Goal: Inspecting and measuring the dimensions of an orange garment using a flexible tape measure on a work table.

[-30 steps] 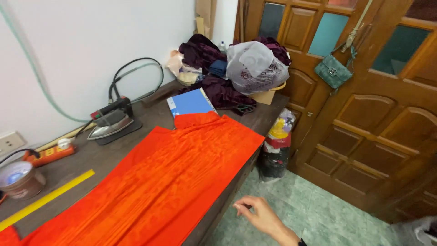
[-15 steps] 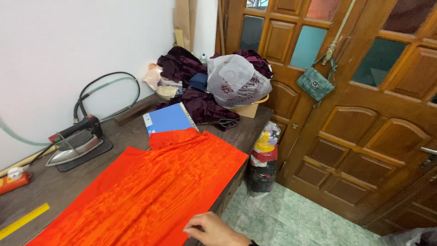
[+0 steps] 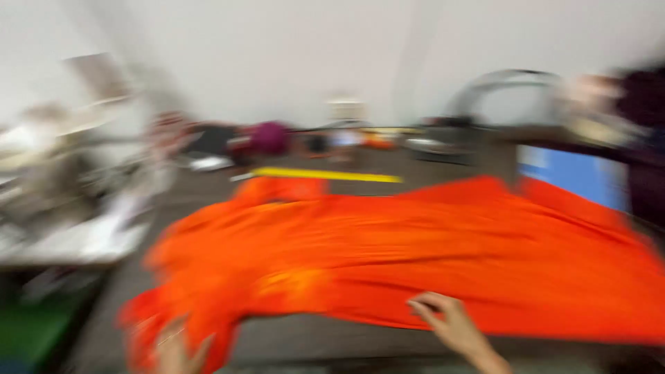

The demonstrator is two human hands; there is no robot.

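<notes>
Right hand (image 3: 450,324) pinches the near edge of the orange fabric (image 3: 415,256) spread across the desk (image 3: 312,339), left hand (image 3: 173,350) grips its lower-left corner, blurred; both should probably pull evenly, keeping the cloth flat.

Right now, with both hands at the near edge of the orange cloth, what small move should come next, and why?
Probably draw the near edge gently toward the table's front. The right hand pinches the orange cloth at its near hem and the left hand is at the bunched left corner, where the fabric looks rumpled. The picture is blurred, so grip details are uncertain.
</notes>
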